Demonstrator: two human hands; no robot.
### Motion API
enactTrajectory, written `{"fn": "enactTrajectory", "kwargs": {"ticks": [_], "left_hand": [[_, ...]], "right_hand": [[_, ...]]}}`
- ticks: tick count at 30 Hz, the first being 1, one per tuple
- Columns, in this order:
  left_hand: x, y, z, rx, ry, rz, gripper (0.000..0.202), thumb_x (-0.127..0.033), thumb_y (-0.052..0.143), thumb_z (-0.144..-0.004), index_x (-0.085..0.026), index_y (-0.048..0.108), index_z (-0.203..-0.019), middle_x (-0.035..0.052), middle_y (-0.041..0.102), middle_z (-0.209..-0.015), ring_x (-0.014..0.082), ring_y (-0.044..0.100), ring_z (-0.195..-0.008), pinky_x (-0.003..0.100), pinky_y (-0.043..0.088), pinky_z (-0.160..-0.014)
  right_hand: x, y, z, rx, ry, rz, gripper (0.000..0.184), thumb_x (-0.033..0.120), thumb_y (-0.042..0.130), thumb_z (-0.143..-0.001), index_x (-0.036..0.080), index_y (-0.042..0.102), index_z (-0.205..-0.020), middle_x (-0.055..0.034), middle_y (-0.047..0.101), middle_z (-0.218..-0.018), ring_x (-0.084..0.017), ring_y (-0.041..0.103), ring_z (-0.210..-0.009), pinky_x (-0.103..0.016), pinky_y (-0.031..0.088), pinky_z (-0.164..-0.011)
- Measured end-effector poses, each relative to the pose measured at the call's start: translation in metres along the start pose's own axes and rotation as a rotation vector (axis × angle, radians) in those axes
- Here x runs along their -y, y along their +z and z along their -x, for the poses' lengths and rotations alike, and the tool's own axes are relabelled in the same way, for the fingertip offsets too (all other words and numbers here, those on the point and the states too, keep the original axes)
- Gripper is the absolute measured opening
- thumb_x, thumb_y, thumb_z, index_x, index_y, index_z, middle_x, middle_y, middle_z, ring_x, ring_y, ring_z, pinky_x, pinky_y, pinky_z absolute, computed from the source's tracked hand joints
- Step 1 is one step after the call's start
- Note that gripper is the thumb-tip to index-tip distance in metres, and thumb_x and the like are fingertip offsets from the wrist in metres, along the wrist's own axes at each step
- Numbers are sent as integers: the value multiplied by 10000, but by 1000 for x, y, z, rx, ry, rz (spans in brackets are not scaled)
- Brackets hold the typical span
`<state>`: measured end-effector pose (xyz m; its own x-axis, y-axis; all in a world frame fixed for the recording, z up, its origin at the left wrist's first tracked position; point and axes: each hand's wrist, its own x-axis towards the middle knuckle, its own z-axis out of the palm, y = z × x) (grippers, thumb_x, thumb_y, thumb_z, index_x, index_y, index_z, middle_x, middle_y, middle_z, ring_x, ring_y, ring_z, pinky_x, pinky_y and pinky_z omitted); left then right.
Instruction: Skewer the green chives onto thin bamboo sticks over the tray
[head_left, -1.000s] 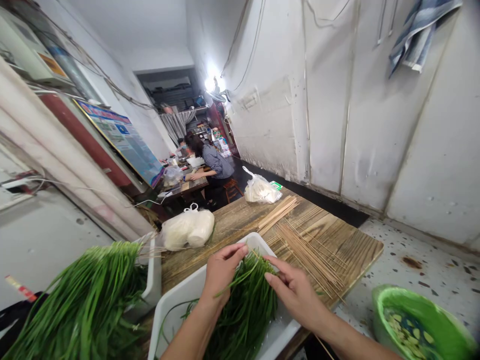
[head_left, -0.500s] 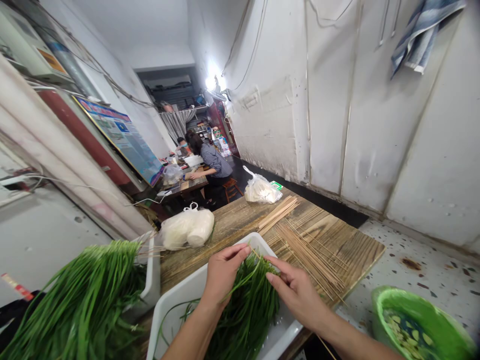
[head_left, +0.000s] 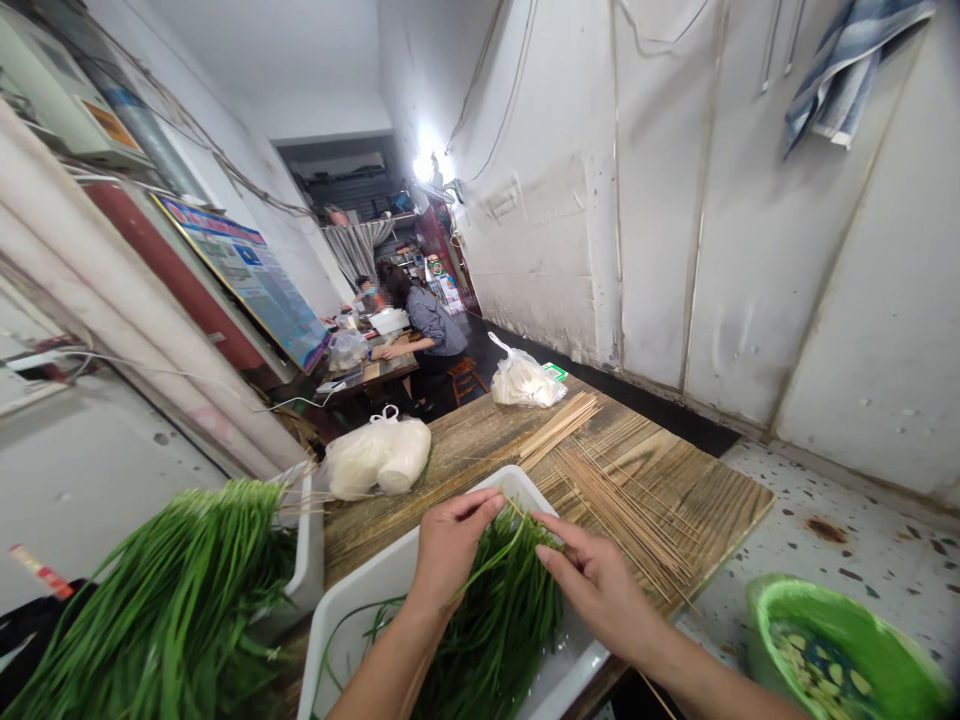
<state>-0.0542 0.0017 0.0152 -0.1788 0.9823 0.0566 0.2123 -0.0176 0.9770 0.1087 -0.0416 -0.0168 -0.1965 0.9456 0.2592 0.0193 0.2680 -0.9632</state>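
My left hand [head_left: 457, 545] pinches the end of a green chive between thumb and fingertips, above the white tray [head_left: 321, 640]. Close to its right, my right hand [head_left: 592, 575] is closed, forefinger and thumb on a thin bamboo skewer [head_left: 519, 510] whose tip reaches toward the left fingertips. Its other end seems to stick out beneath my right forearm. A thick bunch of chives [head_left: 499, 620] hangs between my hands into the tray, its top ends lined up near the right fingers. The exact grip points are partly hidden by the fingers.
Loose skewers [head_left: 622, 510] lie on the wooden table [head_left: 690, 460]. More chives [head_left: 180, 590] fill a tray at left. Two plastic bags [head_left: 379, 455] [head_left: 527, 380] stand behind. A green bucket [head_left: 840, 640] is at lower right. People [head_left: 431, 320] sit at a far table.
Almost nothing differs. Both hands keep their pinch at nearly the same spot, and the whole view has shifted very slightly.
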Motion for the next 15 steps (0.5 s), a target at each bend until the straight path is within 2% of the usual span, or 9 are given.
{"fn": "enactTrajectory", "kwargs": {"ticks": [6,8,11,13,14,15], "left_hand": [[4,-1,2,30,96,-106,243,-329,677,-644,-175,721,-827,60,718,-859,210,640,-824,316,473,-802],[0,-1,6,110,176,-176,209,-309,649,-679,-185,723,-829,55,717,-857,201,639,-813,305,475,-793],[-12,-5,12,372,323,-276,212,-284,567,-753,-216,714,-890,42,708,-909,182,631,-846,284,465,-807],[-18,-13,10,523,349,-350,243,-287,518,-786,-236,699,-941,32,696,-964,179,622,-887,280,452,-833],[-20,-17,7,543,334,-394,256,-292,505,-792,-239,694,-956,29,694,-977,182,620,-901,284,446,-841],[-19,-22,3,516,313,-445,262,-298,503,-788,-236,693,-957,30,694,-981,190,619,-909,291,443,-845]], "right_hand": [[-5,1,1,-12,-21,-21,355,287,492,-852,156,571,-1172,1,554,-657,-119,464,-552,-247,425,-558],[-7,2,1,-25,-29,-40,353,290,487,-856,164,562,-1177,4,543,-656,-116,468,-557,-238,424,-552],[-5,-1,1,-47,-14,-8,412,289,471,-866,165,476,-1258,58,412,-542,-93,378,-473,-199,344,-450],[-1,-5,4,-33,-13,70,463,279,463,-872,167,402,-1317,89,277,-503,-82,282,-432,-189,255,-402],[1,-8,8,-19,-26,115,467,274,461,-874,171,393,-1325,90,239,-508,-80,258,-430,-191,231,-398],[4,-10,12,-6,-50,158,452,269,457,-878,178,405,-1318,87,228,-517,-80,253,-431,-193,223,-398]]}}
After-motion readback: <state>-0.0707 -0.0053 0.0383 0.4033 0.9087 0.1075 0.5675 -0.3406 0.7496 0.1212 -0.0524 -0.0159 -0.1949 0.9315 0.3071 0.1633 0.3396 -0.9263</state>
